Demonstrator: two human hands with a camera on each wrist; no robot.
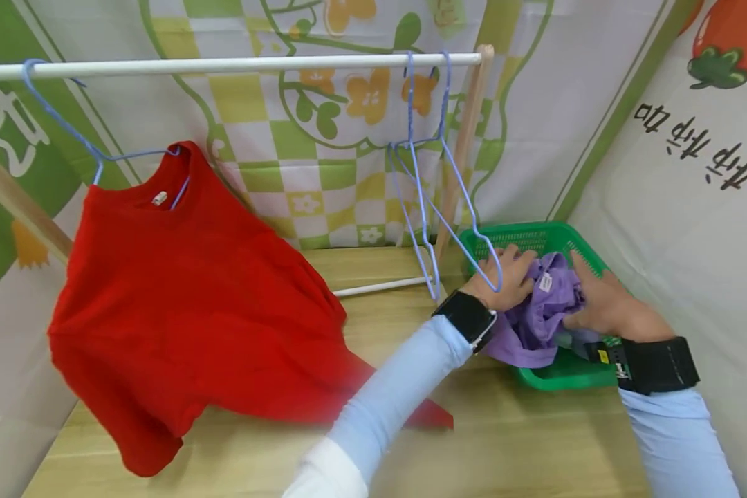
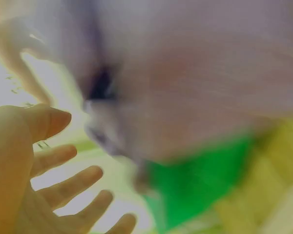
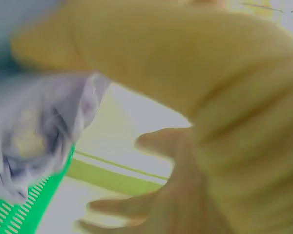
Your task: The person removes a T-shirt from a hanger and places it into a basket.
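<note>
A crumpled purple garment (image 1: pixel 544 297) with a white label lies in a green basket (image 1: pixel 588 373), part of it draped over the near left rim. On its left side is my left hand (image 1: pixel 503 280), its fingers reaching over the cloth's edge. My right hand (image 1: pixel 616 308) is at the opposite side, the thumb close against the fabric. Spread fingers show on the left hand (image 2: pixel 63 180) in the left wrist view, beside blurred cloth. In the right wrist view the right hand (image 3: pixel 180 195) also has its fingers apart, with the garment (image 3: pixel 44 131) to the left.
A red shirt (image 1: pixel 205 297) hangs on a blue hanger (image 1: pixel 68 124) at the rack's left. Two bare blue hangers (image 1: pixel 425 200) hang from the white rail (image 1: pixel 255 66) near its right post (image 1: pixel 467 152), one overlapping my left hand. A wooden tabletop (image 1: pixel 504 443) lies below.
</note>
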